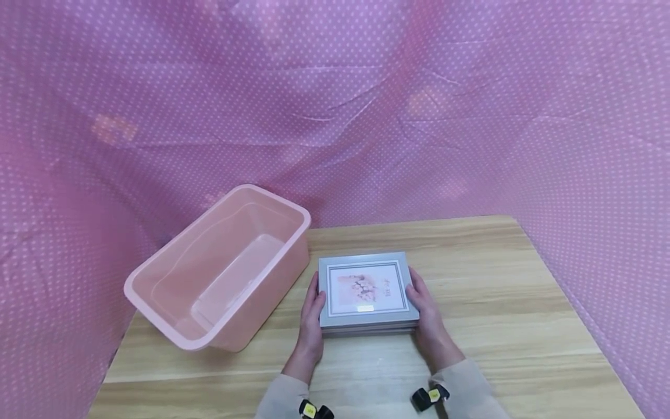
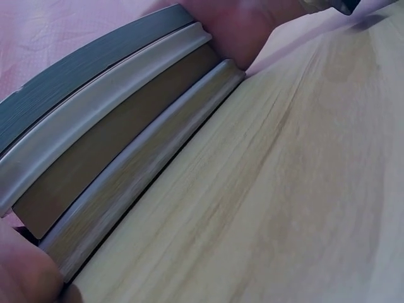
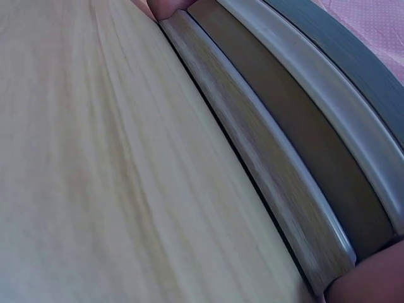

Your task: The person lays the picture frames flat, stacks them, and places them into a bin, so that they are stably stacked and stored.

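Observation:
A stack of picture frames (image 1: 369, 323) lies flat on the table, its top frame blue-grey around a pink flower print (image 1: 363, 289). My left hand (image 1: 312, 320) grips the stack's left side, and my right hand (image 1: 430, 317) grips the right side. Both thumbs lie along the side edges near the top; most of the other fingers are hidden. In the left wrist view, the stack's near edge (image 2: 120, 145) shows blue-grey, silver, brown and wood-grain layers. The right wrist view has the same layered edge (image 3: 284, 113), with its lowest layer close to the tabletop.
Left of the stack stands a pink plastic bin (image 1: 277, 285) with nothing inside, placed at an angle. Under everything is a wood-grain table (image 1: 497, 291). A pink polka-dot cloth (image 1: 345, 116) hangs behind the table and on both sides.

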`<state>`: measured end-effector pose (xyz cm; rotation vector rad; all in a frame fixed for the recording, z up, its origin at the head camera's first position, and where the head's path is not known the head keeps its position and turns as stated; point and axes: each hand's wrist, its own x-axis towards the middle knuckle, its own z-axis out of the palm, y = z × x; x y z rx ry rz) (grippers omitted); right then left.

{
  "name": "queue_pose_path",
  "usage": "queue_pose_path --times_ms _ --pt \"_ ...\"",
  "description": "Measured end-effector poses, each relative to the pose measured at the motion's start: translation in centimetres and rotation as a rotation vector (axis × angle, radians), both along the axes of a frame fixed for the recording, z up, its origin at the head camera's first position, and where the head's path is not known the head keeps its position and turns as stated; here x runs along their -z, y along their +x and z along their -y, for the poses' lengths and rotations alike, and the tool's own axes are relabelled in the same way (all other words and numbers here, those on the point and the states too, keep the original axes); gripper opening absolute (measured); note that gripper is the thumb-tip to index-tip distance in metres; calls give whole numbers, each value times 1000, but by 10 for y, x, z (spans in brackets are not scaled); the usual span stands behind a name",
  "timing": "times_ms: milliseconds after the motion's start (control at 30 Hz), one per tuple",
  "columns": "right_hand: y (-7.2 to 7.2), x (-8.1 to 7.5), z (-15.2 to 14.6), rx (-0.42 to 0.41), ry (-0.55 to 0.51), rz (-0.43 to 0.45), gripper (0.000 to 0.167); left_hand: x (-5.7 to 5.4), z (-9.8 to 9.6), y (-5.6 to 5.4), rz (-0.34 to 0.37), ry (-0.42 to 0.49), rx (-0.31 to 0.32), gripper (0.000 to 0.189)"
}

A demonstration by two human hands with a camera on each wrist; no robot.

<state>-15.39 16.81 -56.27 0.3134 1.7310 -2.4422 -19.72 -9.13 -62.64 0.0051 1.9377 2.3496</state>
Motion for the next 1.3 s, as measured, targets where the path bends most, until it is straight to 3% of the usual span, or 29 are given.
queue_pose_path --times_ms 133,267,333,367,500,567,733,867,967,1300 --pt "3 0 0 3 -8 -20 67 -3 0 3 -7 6 -2 73" --pt "4 -1 1 3 -6 -29 66 1 0 0 30 40 -10 71" --pt "5 -2 1 4 -11 -33 66 -7 2 6 -32 26 10 72" --pt "6 -3 1 7 -17 -37 66 -4 2 4 -5 37 4 72" --pt "8 -3 2 26 -38 -42 67 -5 2 5 -34 22 22 72" --pt "8 -3 3 37 -43 -50 67 2 1 -1 16 31 11 72" --pt "10 -3 4 56 -37 -74 66 -17 0 8 -5 -10 12 74" --pt "10 -5 5 64 -37 -97 66 -44 -3 18 -15 -38 3 75" --pt "11 -8 6 64 -47 -106 67 -58 -5 23 15 -12 -8 72" --pt "13 -13 11 93 -66 -102 66 -69 -6 27 57 -8 -35 67"
